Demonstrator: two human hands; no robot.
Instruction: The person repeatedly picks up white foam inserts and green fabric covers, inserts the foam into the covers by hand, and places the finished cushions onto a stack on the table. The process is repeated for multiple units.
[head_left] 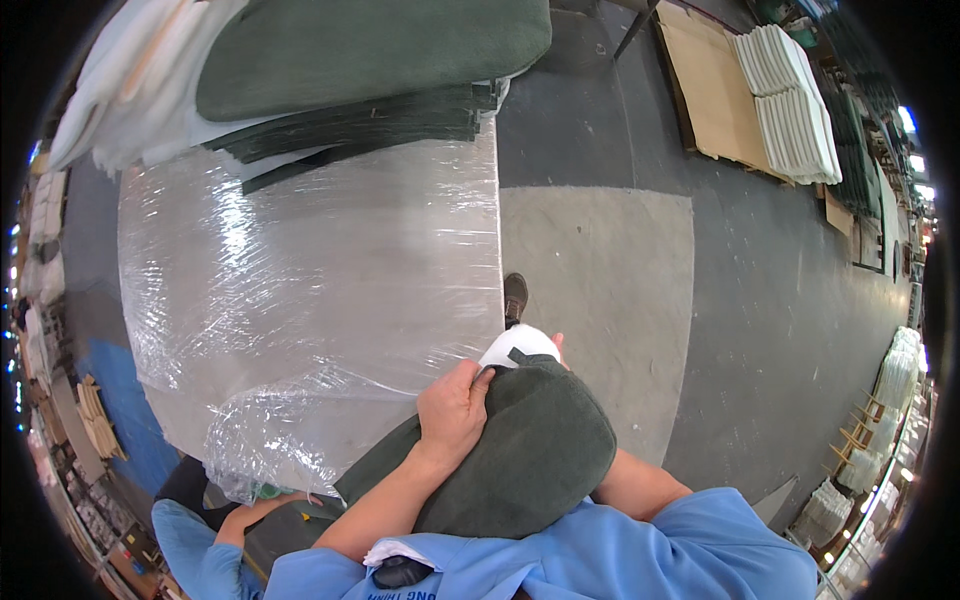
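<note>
A dark green fabric cover (530, 450) lies over a white padded cushion (520, 345), whose end bulges out at the far edge of the cloth. My left hand (452, 408) is closed, pinching the cover's edge beside the white padding. A small dark tab of cloth sticks up there. Behind the cushion, my right hand (560, 350) is mostly hidden; only a bit of it shows past the white end, and it appears to hold the cushion from the far right side. The green piece rests against my body, over the table's near corner.
A table (320, 260) wrapped in clear plastic film stands at left, with stacked green covers (370, 60) and white pads (140, 80) at its far end. A co-worker's blue sleeve (200, 545) and hand are at lower left. White stacked pieces (785, 100) sit on a pallet at far right.
</note>
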